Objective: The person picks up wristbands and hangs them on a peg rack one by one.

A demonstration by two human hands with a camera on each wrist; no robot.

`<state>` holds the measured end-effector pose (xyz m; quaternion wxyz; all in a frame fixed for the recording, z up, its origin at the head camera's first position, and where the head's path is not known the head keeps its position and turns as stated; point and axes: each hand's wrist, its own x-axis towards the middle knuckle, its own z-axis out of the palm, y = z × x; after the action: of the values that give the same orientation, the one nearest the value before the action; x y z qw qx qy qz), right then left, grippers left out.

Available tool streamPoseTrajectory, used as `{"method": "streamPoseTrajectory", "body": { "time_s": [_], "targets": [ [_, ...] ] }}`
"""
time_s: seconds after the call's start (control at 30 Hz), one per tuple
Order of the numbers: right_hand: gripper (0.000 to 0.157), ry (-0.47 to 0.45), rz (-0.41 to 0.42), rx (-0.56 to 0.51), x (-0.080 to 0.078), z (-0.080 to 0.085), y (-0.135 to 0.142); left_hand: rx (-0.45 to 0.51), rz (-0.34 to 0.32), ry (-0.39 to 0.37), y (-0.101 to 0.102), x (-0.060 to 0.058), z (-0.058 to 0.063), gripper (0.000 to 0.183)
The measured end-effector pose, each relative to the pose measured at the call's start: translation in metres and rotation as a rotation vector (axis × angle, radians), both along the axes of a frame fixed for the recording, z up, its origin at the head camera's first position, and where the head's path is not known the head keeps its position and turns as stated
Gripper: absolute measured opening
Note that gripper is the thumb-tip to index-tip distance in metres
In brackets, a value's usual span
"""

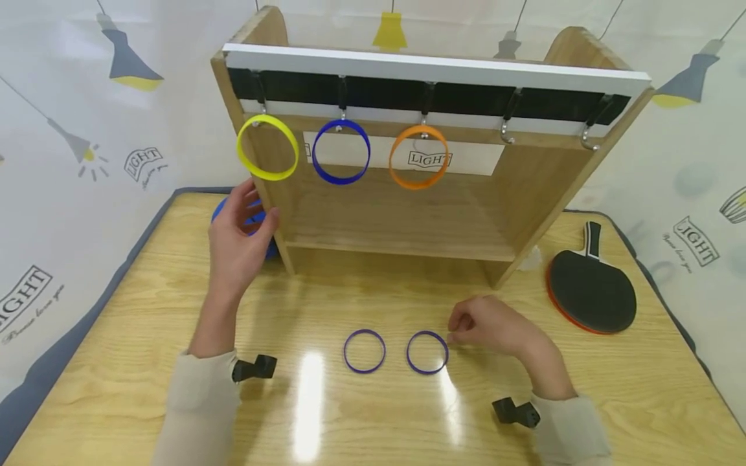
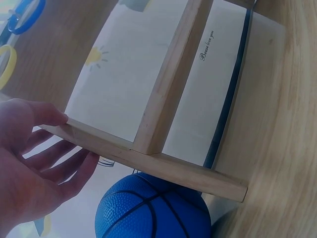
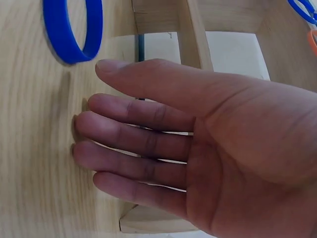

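My left hand (image 1: 236,239) grips the left side panel of a wooden shelf (image 1: 373,210), the thumb on one side of its edge and the fingers on the other. Beside the right of two blue-purple rings (image 1: 428,373) on the table is my right hand (image 1: 495,323). In the right wrist view its fingers are loosely bent with nothing in them, the thumb tip close to that blue ring (image 3: 73,53). The other ring (image 1: 364,371) lies flat to the left. From the shelf's hooks hang a yellow ring (image 1: 274,176), a blue ring (image 1: 340,181) and an orange ring (image 1: 415,186).
Two hooks at the right end of the shelf's black strip (image 1: 472,100) hold no ring. A blue ball (image 2: 153,208) sits just outside the left panel, partly hidden by my left hand in the head view. A black table tennis paddle (image 1: 591,291) lies right of the shelf.
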<state>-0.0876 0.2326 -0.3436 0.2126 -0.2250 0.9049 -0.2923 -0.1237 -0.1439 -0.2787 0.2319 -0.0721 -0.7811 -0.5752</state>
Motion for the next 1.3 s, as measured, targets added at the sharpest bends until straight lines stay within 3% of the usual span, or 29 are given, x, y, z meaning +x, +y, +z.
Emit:
{"method": "streamPoseTrajectory", "body": {
  "time_s": [0.3,0.77,1.0,1.3],
  "targets": [
    [0.004,0.03,0.018,0.023,0.001,-0.001,-0.012,0.0,0.004,0.014,-0.001,0.0,0.0,0.044],
    [0.007,0.09,0.013,0.063,0.003,-0.005,-0.016,-0.005,0.003,0.013,0.001,0.0,0.0,0.044],
    [0.006,0.135,-0.042,0.021,0.003,0.0,-0.015,-0.013,0.004,0.015,0.001,0.001,-0.001,0.044],
    [0.006,0.215,-0.027,-0.047,0.002,0.01,-0.013,-0.007,0.006,0.025,0.0,-0.001,-0.001,0.043]
  ]
}}
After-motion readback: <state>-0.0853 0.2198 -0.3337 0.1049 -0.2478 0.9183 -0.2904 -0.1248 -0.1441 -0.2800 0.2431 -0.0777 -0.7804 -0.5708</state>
